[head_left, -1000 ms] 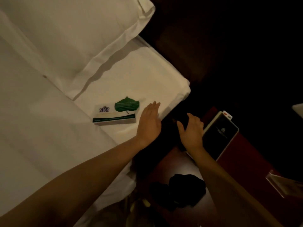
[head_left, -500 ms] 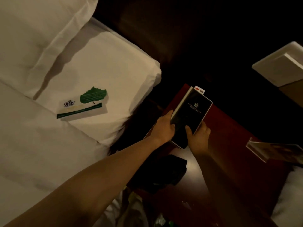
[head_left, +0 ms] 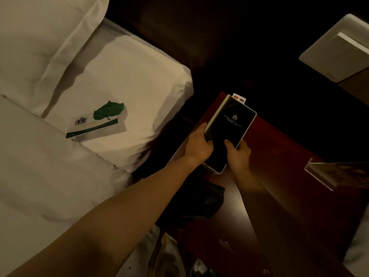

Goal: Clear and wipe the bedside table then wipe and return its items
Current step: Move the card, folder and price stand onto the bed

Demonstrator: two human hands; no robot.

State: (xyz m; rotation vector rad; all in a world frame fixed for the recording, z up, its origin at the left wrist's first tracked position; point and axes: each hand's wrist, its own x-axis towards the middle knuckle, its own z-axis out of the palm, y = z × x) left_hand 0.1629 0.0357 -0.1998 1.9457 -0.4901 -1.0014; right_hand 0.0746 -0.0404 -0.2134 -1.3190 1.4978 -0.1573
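At a dim bedside table [head_left: 279,152], two bare hands grip a black folder [head_left: 229,126] stamped with a crown emblem.

The left hand [head_left: 199,145] curls its fingers round the folder's left edge, while the right hand [head_left: 239,154] pinches the lower right corner, thumb pressed on the cover. The folder is over the table's back corner beside the bed; whether it rests on the reddish wood or is raised off it cannot be told. A small tab [head_left: 239,97] with orange and grey marks pokes out behind its far end. A dark cloth [head_left: 199,202] lies crumpled on the table nearer the camera, a clear sign holder [head_left: 337,174] sits at the right, and a white card [head_left: 95,126] with a green paper leaf [head_left: 108,110] lies on the bed sheet [head_left: 129,80] below the pillow [head_left: 40,41].
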